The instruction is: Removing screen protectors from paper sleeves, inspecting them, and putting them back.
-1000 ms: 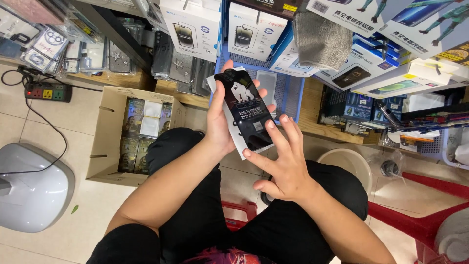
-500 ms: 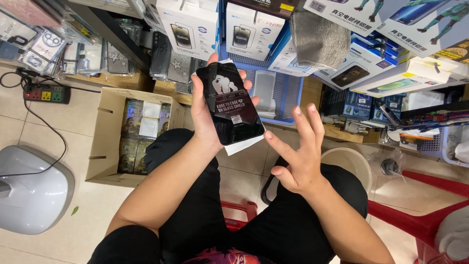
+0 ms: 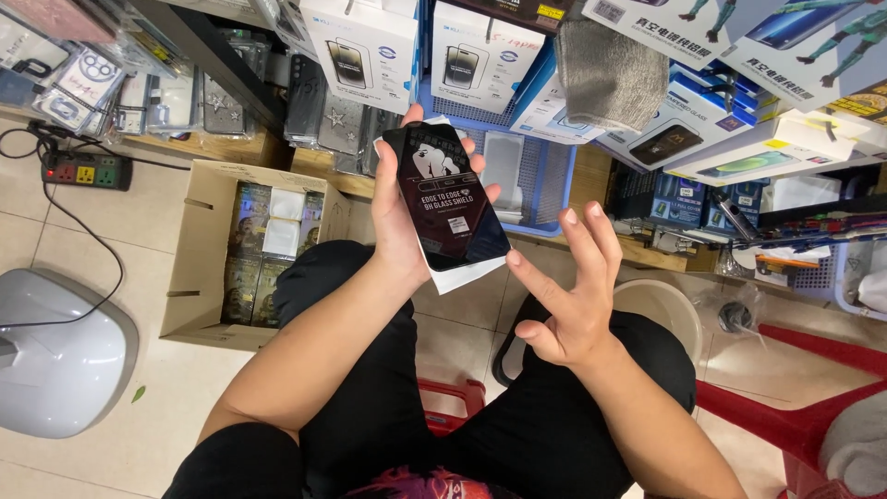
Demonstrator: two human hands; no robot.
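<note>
Black and glossy, the flat screen-protector pack [image 3: 445,196] stands upright in your left hand [image 3: 399,214], raised above your lap in front of the blue wire basket [image 3: 531,180]. Your left palm sits behind and to the left of it, the thumb running up its left edge and your fingertips [image 3: 490,192] curling round its right edge, so the hand is closed around the pack. A white backing card [image 3: 462,273] shows under the pack's lower end, touching it.

Further left, an open cardboard box [image 3: 199,277] stands on the tiled floor [image 3: 83,462], with a power strip [image 3: 76,172] beyond it and a grey rounded cover [image 3: 51,356] at the far left edge.

To the right of the pack, your right hand [image 3: 568,296] hovers just beside its lower right corner, apart from it, fingers spread wide and holding nothing. A pale plastic bucket [image 3: 667,310] sits behind that hand, and a red stool [image 3: 785,407] stands at the right.

Compared with half a second ago, the pack sits slightly more upright in your left hand, and your right hand stays off it with much the same open spread. A second ago that right hand lay against the pack's lower right side, fingers touching it; now it is clear of it.
</note>
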